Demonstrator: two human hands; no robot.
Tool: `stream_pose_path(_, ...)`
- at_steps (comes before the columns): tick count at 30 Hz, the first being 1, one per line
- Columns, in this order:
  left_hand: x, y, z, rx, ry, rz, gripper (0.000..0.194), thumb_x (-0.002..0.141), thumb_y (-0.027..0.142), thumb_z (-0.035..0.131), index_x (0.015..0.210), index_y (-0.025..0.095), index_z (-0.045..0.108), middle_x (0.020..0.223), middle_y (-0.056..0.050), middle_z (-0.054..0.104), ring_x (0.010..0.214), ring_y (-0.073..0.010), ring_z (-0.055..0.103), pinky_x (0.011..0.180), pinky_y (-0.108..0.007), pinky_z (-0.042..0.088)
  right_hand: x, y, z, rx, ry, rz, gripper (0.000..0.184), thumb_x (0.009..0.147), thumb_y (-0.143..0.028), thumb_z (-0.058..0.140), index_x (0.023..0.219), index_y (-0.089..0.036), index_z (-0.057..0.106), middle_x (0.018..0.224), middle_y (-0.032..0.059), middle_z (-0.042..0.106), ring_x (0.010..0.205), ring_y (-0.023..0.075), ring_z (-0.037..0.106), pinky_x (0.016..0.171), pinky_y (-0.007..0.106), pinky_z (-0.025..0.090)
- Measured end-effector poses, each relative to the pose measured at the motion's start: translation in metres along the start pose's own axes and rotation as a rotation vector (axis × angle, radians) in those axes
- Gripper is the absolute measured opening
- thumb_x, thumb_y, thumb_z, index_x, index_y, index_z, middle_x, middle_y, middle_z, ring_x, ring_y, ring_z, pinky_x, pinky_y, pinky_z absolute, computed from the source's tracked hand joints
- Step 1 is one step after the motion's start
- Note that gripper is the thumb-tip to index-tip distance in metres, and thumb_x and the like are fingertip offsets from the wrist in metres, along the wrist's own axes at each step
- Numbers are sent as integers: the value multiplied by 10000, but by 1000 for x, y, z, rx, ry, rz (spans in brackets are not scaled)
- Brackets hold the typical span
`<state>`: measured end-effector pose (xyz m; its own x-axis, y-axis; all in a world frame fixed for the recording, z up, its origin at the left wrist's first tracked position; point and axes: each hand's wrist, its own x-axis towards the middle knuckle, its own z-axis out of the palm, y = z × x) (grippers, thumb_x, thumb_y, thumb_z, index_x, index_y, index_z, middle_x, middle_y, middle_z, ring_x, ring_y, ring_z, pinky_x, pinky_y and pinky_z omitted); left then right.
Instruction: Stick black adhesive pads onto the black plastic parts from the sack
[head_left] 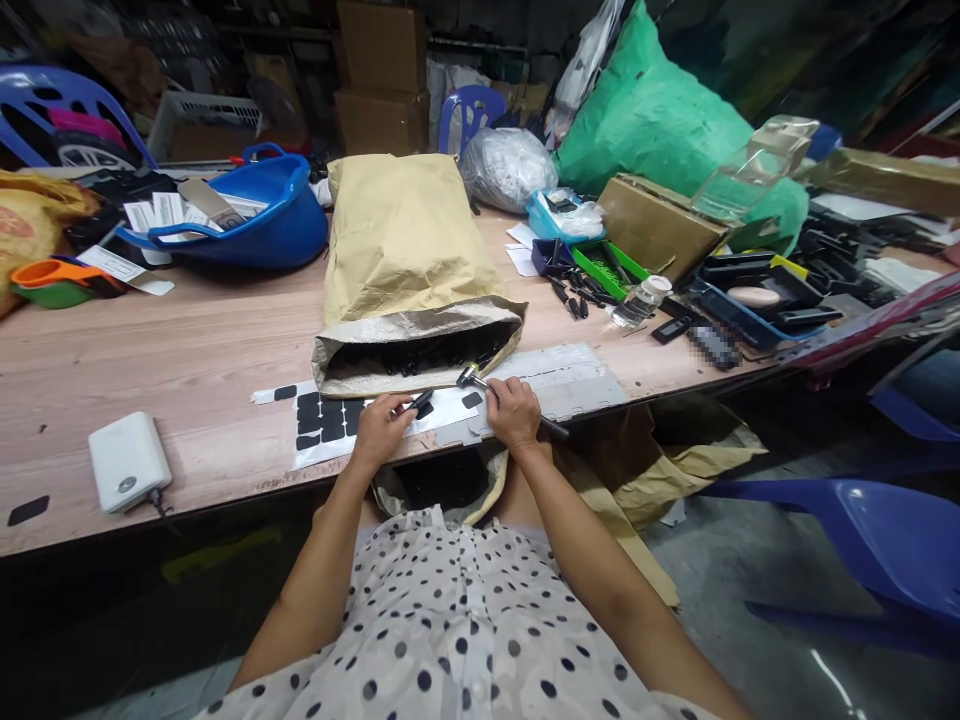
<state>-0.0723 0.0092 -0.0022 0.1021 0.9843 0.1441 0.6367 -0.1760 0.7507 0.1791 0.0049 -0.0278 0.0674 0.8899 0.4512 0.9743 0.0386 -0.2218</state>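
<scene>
At the table's front edge, my left hand (382, 428) pinches a small black part (421, 400) over a white sheet. Black rounded-square stickers (330, 418) sit in rows on that sheet, partly under my left hand. My right hand (514, 412) is closed around a hammer (471, 377); its metal head points up and left, and the dark handle end sticks out to the right. Just behind both hands lies a large tan paper sack (412, 240), its mouth facing me, with dark pieces inside. A grey plate (577, 385) lies beside my right hand.
A white box with a cable (129, 462) stands at the left. Farther back is a blue basin (247, 215) of small boxes. Rightward are a green tray (611, 268), a clear jar (641, 300) and a dark blue tray (750, 310). An open sack (491, 485) hangs below the edge.
</scene>
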Motion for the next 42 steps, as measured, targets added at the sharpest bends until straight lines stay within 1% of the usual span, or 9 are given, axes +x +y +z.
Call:
stream_pose_path(4,-4,6,13,47,-110,65,233,795,250,650,1003,228,753,849,-10,684,732,-165,619,694,-285,512,1,0,0,-2,5,-4,236,926,-231,546,1078,-237,726,923,79,607,864,234,473,757,320,346)
stream_pose_path(9,-1,16,23,169,-78,99,262,761,305,725,1020,264,734,1001,-21,686,875,-202,652,704,-289,514,1,1,0,5,8,-1,237,925,-230,546,1079,-241,725,925,80,607,864,235,475,763,323,352)
stream_pose_path(13,3,21,32,207,-51,92,172,810,285,698,976,275,743,961,-23,686,910,-211,655,730,-291,516,0,0,1,5,6,-4,240,932,-235,538,1083,-241,724,926,81,605,866,236,476,760,322,355)
stream_pose_path(17,5,18,40,204,7,151,170,844,290,670,994,282,749,928,-24,685,888,-203,646,740,-291,511,2,1,1,9,4,-9,239,935,-233,536,1084,-244,722,930,82,607,869,237,482,750,325,359)
stream_pose_path(20,7,15,41,194,3,189,210,825,283,687,1025,261,743,909,-27,681,876,-206,636,786,-308,511,5,3,-2,53,-23,16,228,927,-228,547,1058,-247,732,923,77,626,872,236,509,745,324,378)
stream_pose_path(24,9,14,41,163,-23,167,191,812,270,692,996,240,738,914,-34,683,901,-222,625,844,-346,508,1,3,-11,198,-41,77,260,946,-236,507,1064,-235,739,916,70,664,865,225,572,762,315,437)
stream_pose_path(30,10,13,42,137,-47,170,163,826,289,689,970,269,762,895,-25,670,901,-218,609,828,-349,490,-25,-12,-27,400,-28,12,322,989,-262,433,1108,-224,730,933,66,700,887,201,652,797,288,500)
stream_pose_path(36,10,14,43,121,-53,170,153,828,293,702,961,284,776,893,-26,664,903,-216,602,839,-354,486,-36,-22,-38,388,-27,-21,334,1003,-275,423,1127,-231,731,918,66,707,889,197,670,793,282,511)
stream_pose_path(42,10,16,43,108,-64,158,149,827,285,702,955,286,778,897,-24,662,910,-217,602,851,-362,487,-37,-24,-41,306,-67,-8,312,998,-281,444,1088,-233,740,887,60,703,830,192,663,714,265,498)
